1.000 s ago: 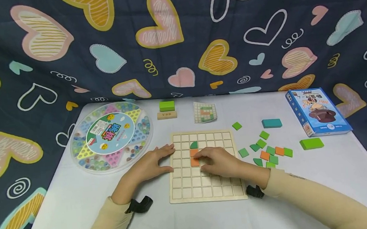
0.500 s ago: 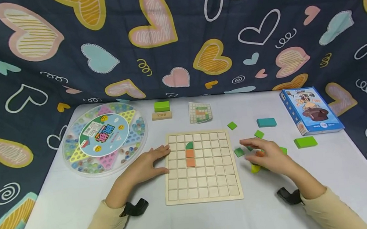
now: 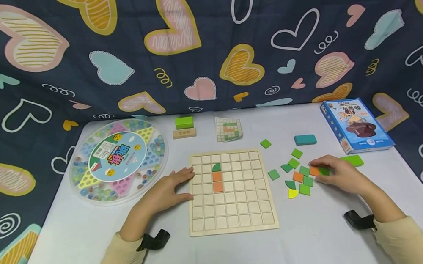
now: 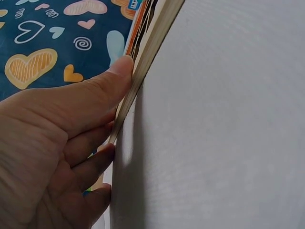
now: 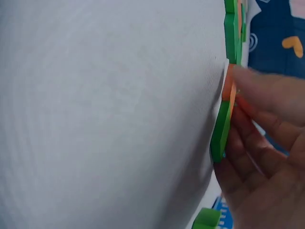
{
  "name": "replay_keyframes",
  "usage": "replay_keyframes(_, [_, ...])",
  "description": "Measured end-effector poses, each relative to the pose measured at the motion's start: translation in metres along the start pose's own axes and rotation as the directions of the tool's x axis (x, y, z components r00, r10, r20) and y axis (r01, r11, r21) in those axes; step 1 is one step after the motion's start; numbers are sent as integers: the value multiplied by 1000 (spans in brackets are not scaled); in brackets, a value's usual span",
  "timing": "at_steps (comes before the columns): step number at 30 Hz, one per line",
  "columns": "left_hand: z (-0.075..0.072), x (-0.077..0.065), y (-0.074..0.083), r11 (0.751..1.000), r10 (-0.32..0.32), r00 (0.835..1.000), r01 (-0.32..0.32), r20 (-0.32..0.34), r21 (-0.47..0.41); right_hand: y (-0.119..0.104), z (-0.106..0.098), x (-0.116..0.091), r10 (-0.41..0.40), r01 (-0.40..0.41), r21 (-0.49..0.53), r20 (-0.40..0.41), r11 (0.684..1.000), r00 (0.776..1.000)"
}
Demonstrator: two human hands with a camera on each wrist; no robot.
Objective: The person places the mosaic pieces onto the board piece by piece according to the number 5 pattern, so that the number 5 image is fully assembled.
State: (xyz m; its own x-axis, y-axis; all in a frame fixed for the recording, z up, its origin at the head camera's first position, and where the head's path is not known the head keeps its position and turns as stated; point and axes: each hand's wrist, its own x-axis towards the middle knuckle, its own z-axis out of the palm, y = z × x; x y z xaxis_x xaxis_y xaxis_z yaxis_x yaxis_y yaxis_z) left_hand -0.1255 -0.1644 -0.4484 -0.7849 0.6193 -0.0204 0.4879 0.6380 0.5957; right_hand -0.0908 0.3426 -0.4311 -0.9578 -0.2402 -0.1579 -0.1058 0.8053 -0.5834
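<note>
My left hand (image 3: 163,192) lies at the left edge of the square wooden grid board (image 3: 245,209), its thumb and fingers touching that edge; the left wrist view shows the thumb (image 4: 107,86) against the board's side. On the board, a green quarter-round tile (image 3: 216,167) sits above two orange square tiles (image 3: 218,187) in one column. To the right, my right hand (image 3: 339,175) pinches a loose orange square tile (image 3: 314,171) between thumb and finger, at the table. A green tile (image 5: 221,129) beside it is partly covered by the hand in the head view.
Several green tiles (image 3: 308,181), another orange tile (image 3: 298,177) and a yellow one (image 3: 292,193) lie right of the board. A pattern card (image 3: 228,129), teal block (image 3: 305,139), green blocks (image 3: 184,122), blue box (image 3: 360,126) and round marble game (image 3: 121,191) stand farther back.
My right hand has left the orange tile on the board, moved right over the loose tiles and come to another orange tile. The left hand has stayed at the board's edge.
</note>
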Motion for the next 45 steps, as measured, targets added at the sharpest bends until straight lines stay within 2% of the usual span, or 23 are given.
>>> replay_keyframes(6, [-1, 1, 1, 1000, -22, 1000, 22, 12, -13, 4, 3, 5, 21, -22, -81, -9, 996, 1000])
replay_keyframes(15, [-2, -1, 1, 1000, -27, 999, 27, 18, -15, -4, 2, 3, 17, -21, -101, -36, 995, 999])
replay_keyframes(19, [-2, -1, 1, 1000, -14, 1000, 14, 9, -10, -19, 2, 1, -47, 38, -95, -97, 995, 994])
replay_keyframes(23, [-2, -1, 1, 1000, -2, 1000, 2, 0, -2, -41, 12, 2, -151, 131, -111, -193, 985, 969])
replay_keyframes(26, [-2, -2, 1, 1000, 0, 1000, 0, -3, 0, -59, 23, 6, -212, 196, -93, -214, 976, 954])
replay_keyframes(32, [-1, 0, 0, 1000, -1, 1000, 1, 6, -16, -96, 49, 18, -306, 311, 9, -162, 950, 938])
replay_keyframes(36, [-1, 0, 1, 1000, -3, 1000, 4, 16, -18, -120, 65, 29, -344, 351, 60, -99, 934, 934])
replay_keyframes(41, [-1, 0, 1, 1000, -10, 1000, 10, 14, -16, -143, 81, 43, -385, 385, 53, -5, 922, 923])
replay_keyframes(45, [-1, -1, 1, 1000, -7, 1000, 7, 13, -16, -152, 92, 57, -412, 411, 16, 65, 911, 909])
